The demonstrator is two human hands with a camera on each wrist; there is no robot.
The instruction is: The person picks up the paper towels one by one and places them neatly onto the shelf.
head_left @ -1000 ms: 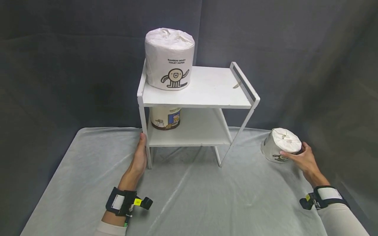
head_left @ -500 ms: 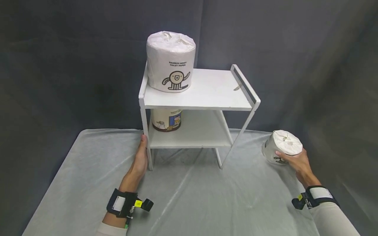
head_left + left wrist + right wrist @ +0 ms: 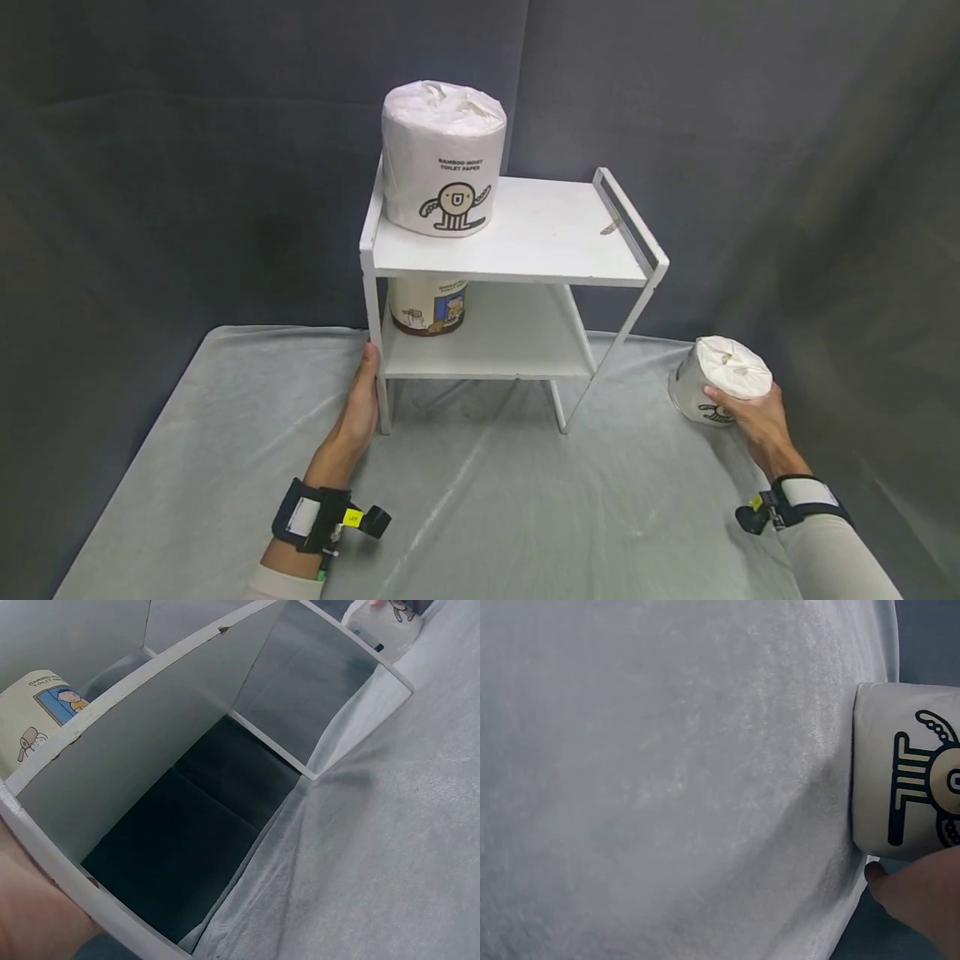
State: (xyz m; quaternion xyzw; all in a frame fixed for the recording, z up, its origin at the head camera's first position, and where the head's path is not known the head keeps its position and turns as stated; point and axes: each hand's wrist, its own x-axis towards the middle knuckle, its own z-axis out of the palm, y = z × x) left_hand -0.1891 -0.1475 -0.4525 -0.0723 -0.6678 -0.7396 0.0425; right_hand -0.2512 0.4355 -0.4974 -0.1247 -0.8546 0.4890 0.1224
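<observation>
A white two-tier shelf [image 3: 555,225] stands on the cloth-covered table. My left hand [image 3: 356,412] rests against the outside of its left front leg, thumb pointing up; the other fingers are mostly hidden. A large wrapped toilet paper roll [image 3: 442,154] stands upright on the top tier's left side. Beneath it, a cream-coloured toilet paper roll [image 3: 427,306] sits on the lower tier, its top hidden. At the table's far right, my right hand [image 3: 761,421] grips a wrapped toilet paper roll [image 3: 907,772] with a cartoon figure on it, thumb on its front and other fingers hidden behind.
Grey cloth [image 3: 495,508] covers the table, with its back edge just behind the shelf legs. Dark curtains [image 3: 187,167] hang behind and along the right side, close to the right hand. Small dark chips mark the shelf's front edge in the left wrist view.
My right wrist has moved left, and the thumb has slid farther across the roll's front. The left hand stays at the shelf leg. The whole head view has shifted slightly.
</observation>
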